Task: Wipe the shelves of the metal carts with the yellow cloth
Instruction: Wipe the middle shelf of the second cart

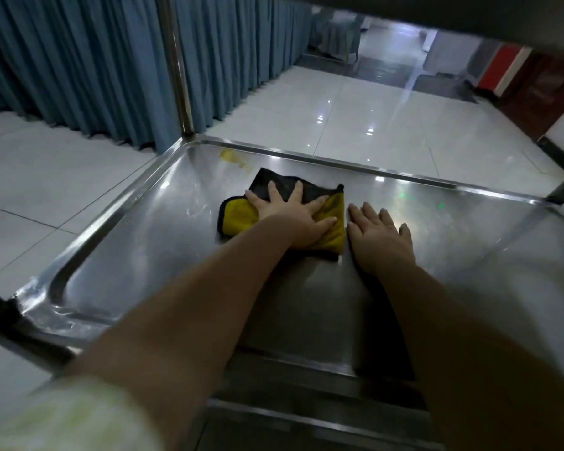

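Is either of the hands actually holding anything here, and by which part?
Nothing is gripped. The left hand presses flat, fingers spread, on the middle of the yellow cloth; the right hand lies flat on the shelf.

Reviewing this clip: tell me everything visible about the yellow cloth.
The yellow cloth looks like plush microfibre, yellow on one face with a dark hem. Its far part shows a black face, apparently folded over. It lies flat, slightly rumpled, on the cart's metal shelf, toward the far rim. The left hand presses on it, palm down, fingers spread. The right hand rests flat on the shelf by its right edge; whether they touch is unclear.
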`<state>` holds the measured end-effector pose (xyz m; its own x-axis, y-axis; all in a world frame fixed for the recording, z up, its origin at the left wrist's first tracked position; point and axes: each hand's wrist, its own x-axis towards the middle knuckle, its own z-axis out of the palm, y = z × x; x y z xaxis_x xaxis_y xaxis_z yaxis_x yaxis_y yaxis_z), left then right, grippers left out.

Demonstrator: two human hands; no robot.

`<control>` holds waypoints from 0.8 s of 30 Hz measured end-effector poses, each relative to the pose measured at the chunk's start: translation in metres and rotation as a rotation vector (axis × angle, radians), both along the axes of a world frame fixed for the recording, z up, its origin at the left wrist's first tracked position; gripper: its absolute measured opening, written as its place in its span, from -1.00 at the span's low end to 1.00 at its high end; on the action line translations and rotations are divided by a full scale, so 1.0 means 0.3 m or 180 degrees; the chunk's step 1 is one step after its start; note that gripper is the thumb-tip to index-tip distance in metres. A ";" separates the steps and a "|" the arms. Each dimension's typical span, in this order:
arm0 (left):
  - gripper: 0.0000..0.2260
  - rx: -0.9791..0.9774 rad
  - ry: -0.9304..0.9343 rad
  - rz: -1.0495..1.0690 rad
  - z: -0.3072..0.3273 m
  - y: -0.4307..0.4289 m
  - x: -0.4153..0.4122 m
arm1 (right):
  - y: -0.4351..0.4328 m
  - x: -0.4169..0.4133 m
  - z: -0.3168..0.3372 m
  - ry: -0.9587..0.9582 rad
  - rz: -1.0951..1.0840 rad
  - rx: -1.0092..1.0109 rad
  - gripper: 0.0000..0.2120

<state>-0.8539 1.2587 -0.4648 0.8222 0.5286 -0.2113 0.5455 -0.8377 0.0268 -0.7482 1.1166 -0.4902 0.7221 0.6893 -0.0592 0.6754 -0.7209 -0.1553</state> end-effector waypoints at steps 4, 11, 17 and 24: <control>-0.43 0.0119 0.0145 -0.0390 -0.023 -0.107 -0.334 | 0.005 -0.019 0.001 -0.0004 -0.0063 0.0010 -0.50; -0.28 0.0069 0.0267 0.0645 0.006 0.127 -0.812 | 0.026 -0.055 0.001 0.0024 -0.0012 -0.0031 -0.49; -0.42 -0.0023 -0.0065 0.1405 -0.013 -0.022 -0.644 | 0.058 -0.089 -0.005 -0.0017 -0.0041 -0.0101 -0.48; -0.40 0.0027 -0.0234 0.0337 -0.030 -0.255 -0.469 | 0.018 -0.056 0.018 0.0091 0.0115 -0.0092 -0.48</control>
